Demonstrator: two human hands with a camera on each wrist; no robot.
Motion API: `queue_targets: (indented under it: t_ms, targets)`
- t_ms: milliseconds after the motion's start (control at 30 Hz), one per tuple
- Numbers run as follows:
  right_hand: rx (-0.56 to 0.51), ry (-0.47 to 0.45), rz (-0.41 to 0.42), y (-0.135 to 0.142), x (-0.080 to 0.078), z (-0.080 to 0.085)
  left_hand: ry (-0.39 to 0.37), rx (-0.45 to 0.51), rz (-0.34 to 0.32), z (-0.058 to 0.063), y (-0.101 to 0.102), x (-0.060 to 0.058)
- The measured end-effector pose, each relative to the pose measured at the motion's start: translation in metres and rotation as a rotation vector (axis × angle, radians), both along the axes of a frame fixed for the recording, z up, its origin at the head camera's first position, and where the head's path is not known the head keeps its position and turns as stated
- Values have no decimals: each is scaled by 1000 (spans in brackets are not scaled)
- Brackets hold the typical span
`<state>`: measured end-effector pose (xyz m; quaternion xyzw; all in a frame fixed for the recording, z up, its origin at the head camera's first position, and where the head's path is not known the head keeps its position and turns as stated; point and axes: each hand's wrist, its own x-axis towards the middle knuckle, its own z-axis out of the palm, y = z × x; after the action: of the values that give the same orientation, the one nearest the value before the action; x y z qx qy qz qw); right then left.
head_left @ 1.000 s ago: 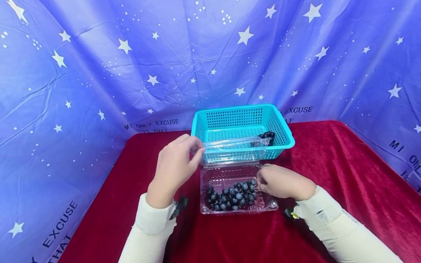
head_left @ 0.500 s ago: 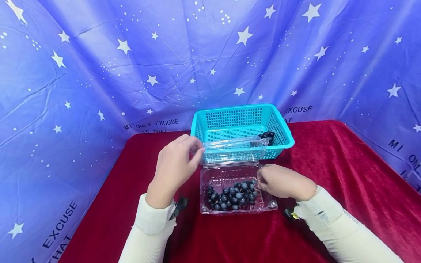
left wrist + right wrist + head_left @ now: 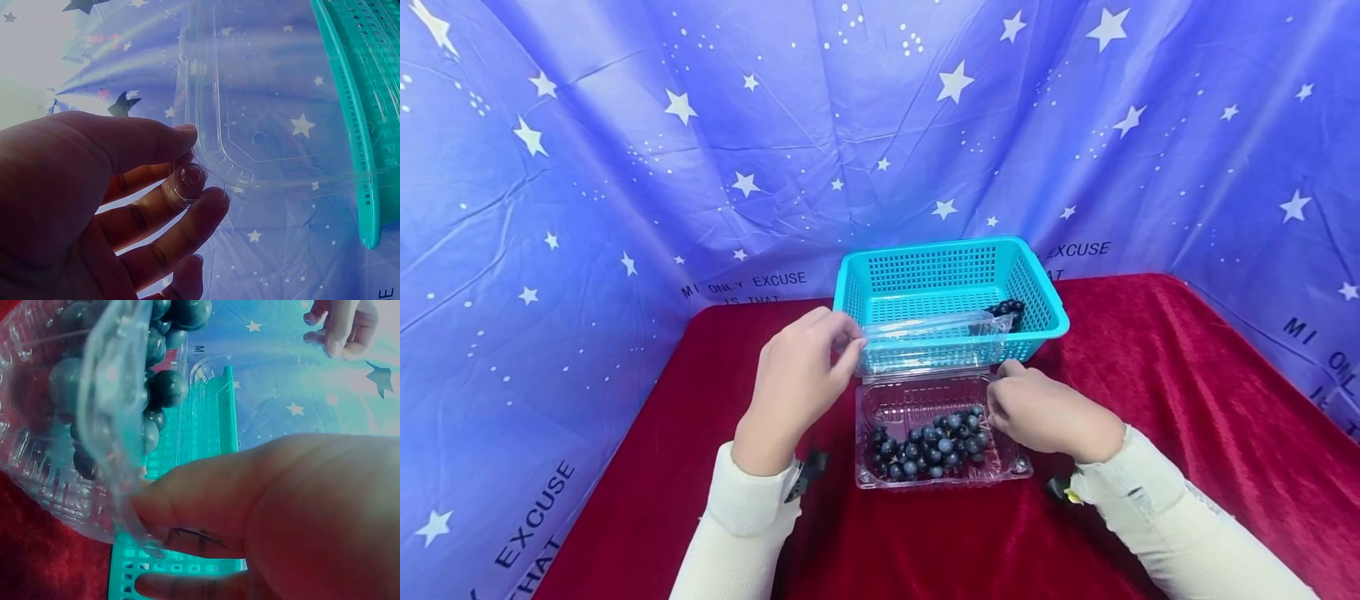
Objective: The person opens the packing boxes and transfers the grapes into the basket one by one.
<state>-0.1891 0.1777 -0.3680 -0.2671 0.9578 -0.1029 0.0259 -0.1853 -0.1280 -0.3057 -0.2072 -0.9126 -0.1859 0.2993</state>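
Observation:
A clear plastic clamshell box (image 3: 868, 400) lies with its lid raised, holding a bunch of dark grapes (image 3: 928, 446). My left hand (image 3: 797, 387) pinches the corner of the clear lid (image 3: 215, 150) between thumb and fingers. At the box's right side, my right hand (image 3: 1048, 412) has its thumb and curled fingers at the stem end of the bunch. In the right wrist view, the thumb (image 3: 206, 494) sits right at the box's rim, and grapes (image 3: 169, 387) show above that rim. The stem at the fingertips is mostly hidden.
Behind the lid stands a turquoise perforated basket (image 3: 940, 243) with some dark grapes (image 3: 1011, 310) in its right end. A red velvet cloth (image 3: 1157, 358) covers the table. A blue star-patterned curtain (image 3: 820, 125) hangs behind and on both sides.
My right hand has shifted slightly, with a finger now raised toward the lid's hinge. The right end of the bunch has risen a little. My left hand keeps its place on the lid.

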Motion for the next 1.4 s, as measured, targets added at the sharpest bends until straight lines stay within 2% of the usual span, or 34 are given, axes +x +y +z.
queue_targets:
  t_ms: [200,367,500,667,1400]
  targets:
    - [4,69,-34,-2,5,2,5,9,-6,-1,0,0]
    - [20,181,-35,-3,7,3,7,8,-8,-1,0,0]
    - [23,223,-18,-3,8,5,6,5,-8,0,0,0]
    - [17,226,9,-3,7,7,4,0,-4,0,0,0]
    - [-18,201,0,-5,11,19,4,5,-6,0,-1,1]
